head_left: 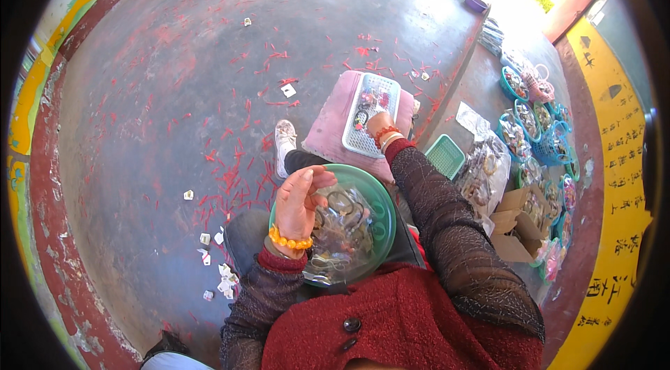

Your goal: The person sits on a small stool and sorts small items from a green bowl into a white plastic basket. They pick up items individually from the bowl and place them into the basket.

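Over the left rim of a green plastic basin (pixel 382 204) on my lap, my left hand (pixel 299 204) is raised with its fingers loosely bent and apart, nothing visible in it. Clear plastic packets (pixel 342 234) fill the basin, with dark ring-shaped bands showing among them. My right hand (pixel 379 123) reaches into a white perforated basket (pixel 362 141), and its fingertips are too small and covered to make out. Small colourful trinkets (pixel 377 99) and dark bands lie around those fingers. Under the basket is a pink cushioned seat (pixel 326 122).
An empty green basket (pixel 445 156) sits right of the seat, near a cardboard box (pixel 518 220). Several filled baskets (pixel 551 143) line the right wall. Red scraps (pixel 230 178) and white paper bits (pixel 227 279) litter the floor. A purple basin (pixel 476 2) stands far right.
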{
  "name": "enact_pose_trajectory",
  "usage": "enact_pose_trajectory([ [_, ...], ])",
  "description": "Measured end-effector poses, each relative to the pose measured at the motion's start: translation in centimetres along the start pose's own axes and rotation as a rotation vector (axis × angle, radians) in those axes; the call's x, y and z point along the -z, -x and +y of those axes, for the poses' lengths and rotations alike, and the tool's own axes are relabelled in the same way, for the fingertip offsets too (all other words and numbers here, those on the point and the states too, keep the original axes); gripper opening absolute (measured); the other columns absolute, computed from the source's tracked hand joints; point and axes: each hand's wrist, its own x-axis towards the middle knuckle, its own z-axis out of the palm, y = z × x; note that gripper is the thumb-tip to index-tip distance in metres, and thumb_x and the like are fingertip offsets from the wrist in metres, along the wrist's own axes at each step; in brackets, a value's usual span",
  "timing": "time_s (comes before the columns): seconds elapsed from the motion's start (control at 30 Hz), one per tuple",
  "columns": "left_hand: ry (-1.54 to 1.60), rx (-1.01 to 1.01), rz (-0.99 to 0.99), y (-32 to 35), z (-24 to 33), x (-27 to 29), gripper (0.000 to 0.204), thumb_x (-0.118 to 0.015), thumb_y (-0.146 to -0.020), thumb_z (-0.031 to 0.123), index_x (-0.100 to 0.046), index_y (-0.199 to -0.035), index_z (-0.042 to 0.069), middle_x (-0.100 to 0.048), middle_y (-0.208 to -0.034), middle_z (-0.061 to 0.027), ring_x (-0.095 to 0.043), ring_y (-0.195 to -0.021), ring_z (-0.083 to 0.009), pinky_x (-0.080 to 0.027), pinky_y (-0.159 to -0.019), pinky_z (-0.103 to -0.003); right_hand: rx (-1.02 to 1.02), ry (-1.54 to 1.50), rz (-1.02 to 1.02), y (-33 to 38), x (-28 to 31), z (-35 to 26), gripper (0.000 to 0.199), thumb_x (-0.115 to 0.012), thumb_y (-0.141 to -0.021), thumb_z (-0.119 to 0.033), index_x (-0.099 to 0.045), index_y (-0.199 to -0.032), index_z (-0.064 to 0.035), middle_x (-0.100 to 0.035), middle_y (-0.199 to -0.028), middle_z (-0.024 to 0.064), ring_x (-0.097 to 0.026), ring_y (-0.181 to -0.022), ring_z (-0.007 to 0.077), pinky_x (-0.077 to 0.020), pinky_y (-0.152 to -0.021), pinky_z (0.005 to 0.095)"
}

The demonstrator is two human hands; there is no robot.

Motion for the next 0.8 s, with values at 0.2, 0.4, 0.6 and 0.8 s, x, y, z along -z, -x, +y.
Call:
enact_pose_trajectory([
  [0.2, 0.007, -0.034, 0.020, 0.1, -0.1, 0.5, 0.026, -0.047, -0.091, 0.022, -0.059, -0.103, 0.002, -0.065, -0.095, -0.0097, -0.062, -0.088, -0.0181, -0.045, -0.058, -0.023, -0.282, -0.853, 0.390, 6.5, 3.8, 0.9, 0.022, -0.056, -0.076, -0.025, -0.069, -0.089, -0.0128, -0.066, -0.084, 0.0134, -0.065, -0.071, 0.0251, -0.0507, -0.068, 0.0350],
  [0.4, 0.098, -0.155, -0.029, 0.3, 0.4, 0.9, 0.030, -0.049, -0.090, 0.024, -0.057, -0.106, 0.000, -0.064, -0.096, -0.0123, -0.062, -0.090, -0.0210, -0.045, -0.058, -0.024, 0.095, -1.123, 0.811, 19.6, 9.9, -1.8, 0.015, -0.059, -0.081, -0.015, -0.066, -0.089, -0.0037, -0.063, -0.070, 0.0099, -0.061, -0.060, 0.0172, -0.0471, -0.057, 0.0267],
  [0.6, 0.287, -0.172, -0.056, 0.3, 0.7, 1.8, 0.031, -0.049, -0.090, 0.023, -0.057, -0.107, -0.001, -0.064, -0.096, -0.0140, -0.063, -0.090, -0.0230, -0.046, -0.059, -0.025, 0.433, -0.858, 0.619, 29.1, 9.7, -6.5, 0.034, -0.065, -0.074, -0.017, -0.059, -0.105, -0.0048, -0.059, -0.102, 0.0123, -0.059, -0.091, 0.0236, -0.0466, -0.075, 0.0338],
  [0.8, 0.213, -0.170, -0.062, 0.6, 0.5, 1.7, 0.031, -0.049, -0.090, 0.024, -0.057, -0.106, -0.002, -0.065, -0.095, -0.0138, -0.063, -0.088, -0.0227, -0.046, -0.060, -0.025, 0.465, -0.553, 0.589, 30.2, 9.2, -8.7, 0.047, -0.065, -0.072, -0.021, -0.052, -0.113, -0.0023, -0.053, -0.117, 0.0145, -0.052, -0.106, 0.0285, -0.0391, -0.090, 0.0389],
])
